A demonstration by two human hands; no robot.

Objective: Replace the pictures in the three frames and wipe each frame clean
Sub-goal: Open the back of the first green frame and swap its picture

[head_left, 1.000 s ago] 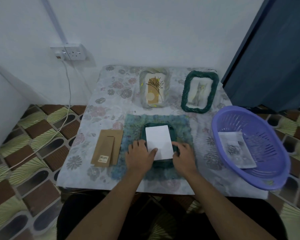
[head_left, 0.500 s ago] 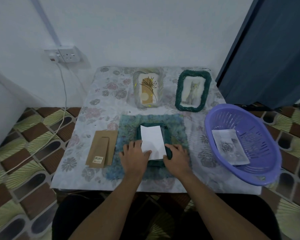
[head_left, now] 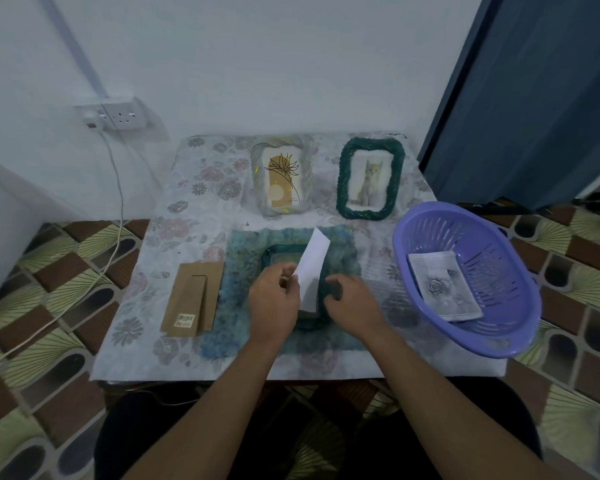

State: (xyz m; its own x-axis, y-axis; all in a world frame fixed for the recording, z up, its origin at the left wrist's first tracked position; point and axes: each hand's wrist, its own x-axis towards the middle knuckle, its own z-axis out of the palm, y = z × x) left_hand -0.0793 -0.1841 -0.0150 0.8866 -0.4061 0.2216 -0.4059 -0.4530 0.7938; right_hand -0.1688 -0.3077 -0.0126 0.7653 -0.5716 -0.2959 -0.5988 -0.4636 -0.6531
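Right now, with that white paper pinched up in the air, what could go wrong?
The left hand pinches the white paper only at its lower edge, so it could bend, crease or slip back onto the dark green frame. The purple basket, to the right of the right hand, seems to hang past the right edge of the table. A bump might tip it off, rose picture and all.
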